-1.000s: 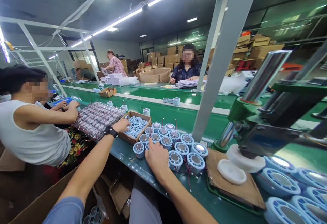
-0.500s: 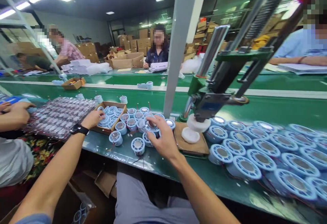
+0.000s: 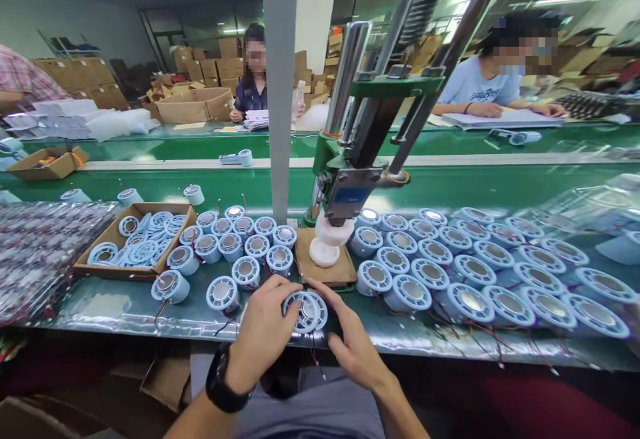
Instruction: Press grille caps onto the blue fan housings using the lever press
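Both hands meet at the near edge of the counter [image 3: 125, 305]. The left hand [image 3: 263, 332] and right hand [image 3: 353, 345] are closed from either side on a round blue speaker [image 3: 306, 311], fingers curled round its rim; it looks like 2 units stacked or overlapped, but this cannot be settled. A thin wire hangs from it toward the lap. A black watch [image 3: 220, 385] sits on the left wrist.

Judged step: a unit has been taken up from the lot and is being held or aligned between the hands, ahead of the press. The next move would call for a firm 2-sided grip, the wire kept clear, and the unit carried straight ahead to the white pad.

Just beyond the hands, a cardboard base [image 3: 323, 272] carries the white pad [image 3: 324, 252] under the green press [image 3: 350, 179]. Beyond the left hand, a group of speakers [image 3: 245, 245] stands on the counter, and further left an open box [image 3: 133, 242] holds more. Beyond the right hand, rows of speakers [image 3: 475, 265] run off to the right.

Far side: a green belt [image 3: 450, 185], then 2 seated persons at paperwork, with cartons [image 3: 195, 102] stacked behind.
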{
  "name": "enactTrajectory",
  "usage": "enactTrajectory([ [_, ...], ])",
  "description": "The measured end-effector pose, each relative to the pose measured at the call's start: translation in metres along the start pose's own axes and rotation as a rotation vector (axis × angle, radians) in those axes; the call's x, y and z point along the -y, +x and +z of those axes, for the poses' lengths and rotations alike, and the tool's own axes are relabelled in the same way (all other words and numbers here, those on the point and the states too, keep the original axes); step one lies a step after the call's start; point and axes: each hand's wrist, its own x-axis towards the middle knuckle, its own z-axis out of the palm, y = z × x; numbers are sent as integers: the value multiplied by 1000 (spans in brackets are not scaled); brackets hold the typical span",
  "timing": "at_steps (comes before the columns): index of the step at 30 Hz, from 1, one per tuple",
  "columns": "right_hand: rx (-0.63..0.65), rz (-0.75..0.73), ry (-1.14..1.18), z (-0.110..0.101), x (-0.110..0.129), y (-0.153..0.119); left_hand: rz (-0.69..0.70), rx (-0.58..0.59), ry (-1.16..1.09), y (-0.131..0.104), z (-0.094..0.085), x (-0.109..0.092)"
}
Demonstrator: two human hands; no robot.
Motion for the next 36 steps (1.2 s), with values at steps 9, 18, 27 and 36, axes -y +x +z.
enactTrajectory([
  [9, -288, -20, -190, 21, 4, 0, -40, 76, -36, 9, 12, -2],
  [18, -356, -64, -274, 23, -1, -2, -81, 224, -65, -1, 9, 6],
  [27, -436, -46, -281, 33, 0, -3, -139, -48, 62, -10, 33, 5],
  [36, -501, 2, -244, 49, 2, -6, -229, -216, 95, -17, 46, 5],
])
